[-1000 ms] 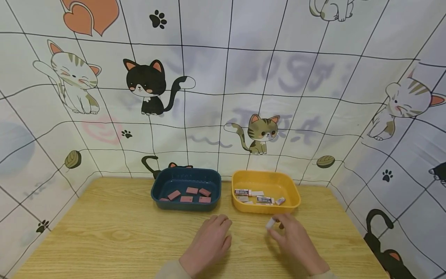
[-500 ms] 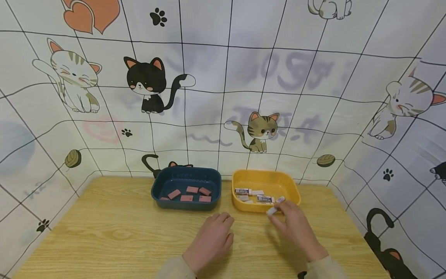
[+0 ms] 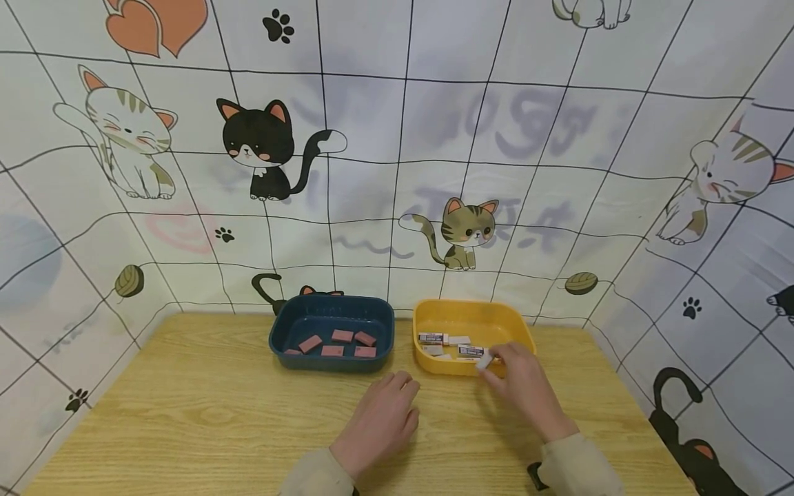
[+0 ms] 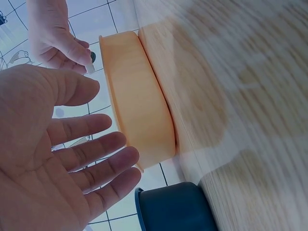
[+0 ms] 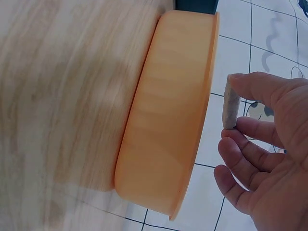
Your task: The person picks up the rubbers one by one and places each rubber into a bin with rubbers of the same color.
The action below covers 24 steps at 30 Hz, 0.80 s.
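Observation:
My right hand [image 3: 526, 386] pinches a small white eraser [image 5: 231, 102] between thumb and fingers, above the near rim of the yellow tray [image 3: 474, 311]. In the right wrist view the eraser stands off the tray's rim. Several white erasers, some in printed sleeves [image 3: 432, 338], lie inside that tray. My left hand [image 3: 380, 420] holds nothing, its fingers relaxed over the wooden table in front of the gap between the trays. The left wrist view shows its bare palm [image 4: 29, 159] and loosely spread fingers.
A dark blue tray [image 3: 331, 303] stands to the left of the yellow one, with several pink erasers [image 3: 332, 351] in it. Both trays sit at the back of the wooden table [image 3: 205, 413], close to a cat-patterned cloth wall [image 3: 360, 193].
My right hand has moved forward with the white eraser, from in front of the yellow tray to over its near rim. My left hand has shifted slightly forward and right.

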Motion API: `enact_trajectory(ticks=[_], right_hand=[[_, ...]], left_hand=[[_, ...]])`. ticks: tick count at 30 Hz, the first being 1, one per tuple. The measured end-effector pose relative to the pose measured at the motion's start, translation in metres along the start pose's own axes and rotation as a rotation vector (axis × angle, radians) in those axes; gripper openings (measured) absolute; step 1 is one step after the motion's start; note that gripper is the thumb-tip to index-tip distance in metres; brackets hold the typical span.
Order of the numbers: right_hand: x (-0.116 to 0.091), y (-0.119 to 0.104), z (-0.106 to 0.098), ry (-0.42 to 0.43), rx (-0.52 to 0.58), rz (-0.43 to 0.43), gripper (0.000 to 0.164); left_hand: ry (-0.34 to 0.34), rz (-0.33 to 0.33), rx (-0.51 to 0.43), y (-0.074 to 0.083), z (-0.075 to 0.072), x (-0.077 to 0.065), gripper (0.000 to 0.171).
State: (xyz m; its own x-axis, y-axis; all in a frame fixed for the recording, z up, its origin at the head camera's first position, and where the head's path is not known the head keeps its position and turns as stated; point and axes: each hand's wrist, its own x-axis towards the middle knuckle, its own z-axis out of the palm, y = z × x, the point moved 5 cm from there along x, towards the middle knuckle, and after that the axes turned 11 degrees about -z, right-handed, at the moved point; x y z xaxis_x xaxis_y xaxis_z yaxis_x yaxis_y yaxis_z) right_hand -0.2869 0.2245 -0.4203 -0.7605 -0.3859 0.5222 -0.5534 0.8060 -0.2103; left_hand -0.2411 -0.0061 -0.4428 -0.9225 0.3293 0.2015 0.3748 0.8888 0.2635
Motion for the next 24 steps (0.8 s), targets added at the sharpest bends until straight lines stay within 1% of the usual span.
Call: enact_trajectory(ticks=[3,8,15,20,24], right_hand=[[0.004,0.002,0.000,-0.002,-0.001,0.004,0.031],[0.010,0.007,0.001,-0.030,0.008,0.045,0.028],[0.016,0.016,0.003,-0.077,0.009,0.103,0.028],[0.019,0.024,0.008,-0.130,0.004,0.159,0.028],[0.021,0.030,0.013,-0.153,0.004,0.182,0.028]], left_hand=[[-0.014,-0.009,0.002,0.001,0.000,0.002,0.023],[-0.037,-0.015,0.005,0.003,0.000,0.005,0.023],[-0.010,0.002,0.021,0.007,0.001,0.007,0.020],[-0.016,0.003,0.026,0.009,0.003,0.010,0.022],[-0.013,0.012,0.021,0.011,0.004,0.011,0.021]])
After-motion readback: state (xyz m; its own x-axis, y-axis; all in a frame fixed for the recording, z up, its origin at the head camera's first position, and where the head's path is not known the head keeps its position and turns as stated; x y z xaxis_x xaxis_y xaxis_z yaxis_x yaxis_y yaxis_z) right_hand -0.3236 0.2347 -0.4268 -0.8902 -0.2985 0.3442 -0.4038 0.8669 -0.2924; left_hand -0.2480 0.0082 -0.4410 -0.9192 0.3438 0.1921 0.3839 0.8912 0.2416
